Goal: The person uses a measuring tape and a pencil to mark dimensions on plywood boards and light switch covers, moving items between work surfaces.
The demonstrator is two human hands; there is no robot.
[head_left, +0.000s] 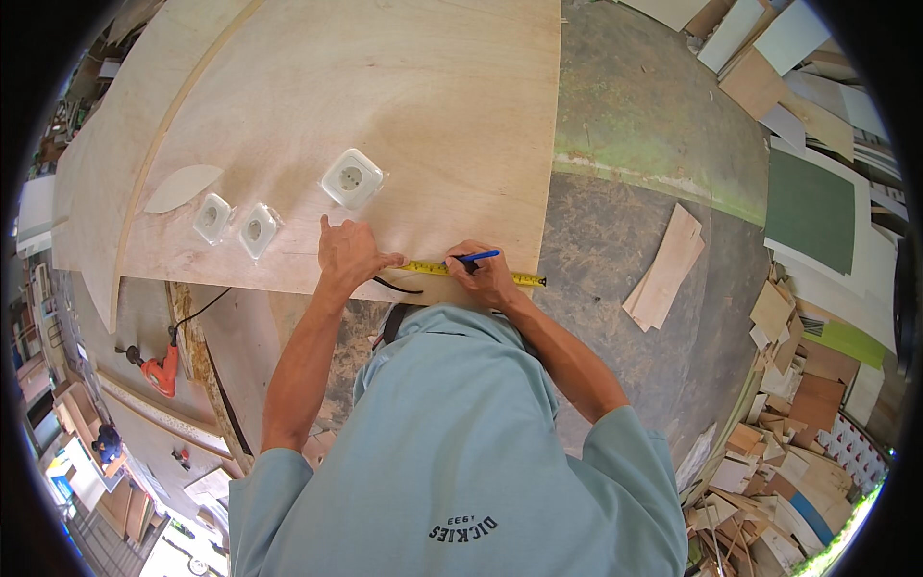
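Observation:
A large plywood sheet lies in front of me. Along its near edge runs a yellow tape measure, its metal end near the sheet's right corner. My left hand is curled at the tape's left end, thumb against the blade; the case is hidden beneath it, and a black strap trails out. In my right hand is a blue pen, held over the tape, its tip hidden by the fingers. Three white wall sockets, the largest just beyond my left hand, lie on the sheet.
A thin oval wood piece rests left of the sockets. An orange corded power tool is at the lower left. Two plywood strips lie to the right, with heaps of board offcuts along the far right.

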